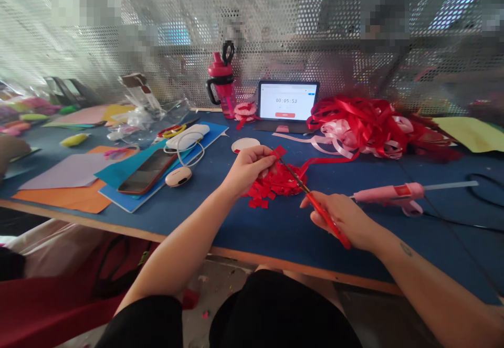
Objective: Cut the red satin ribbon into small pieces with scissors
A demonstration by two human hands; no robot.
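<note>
My left hand (252,168) is closed in a pinch on the end of a red ribbon (279,152), above the middle of the table. In my right hand (340,217) is a pair of scissors (325,215) with red handles. Their blades point up and left, with the tips close to the ribbon end at my left fingers. Beneath both hands lies a pile of small cut red ribbon pieces (260,193). A strip of red ribbon (331,161) runs from the pile toward a large heap on the right.
A heap of red and pink ribbon (366,122) lies at the back right. A pink glue gun (389,194) rests on the right. Behind stand a tablet (289,100) and a pink bottle (225,88). A phone (147,171), a white cabled device (188,137) and coloured sheets (63,172) lie left.
</note>
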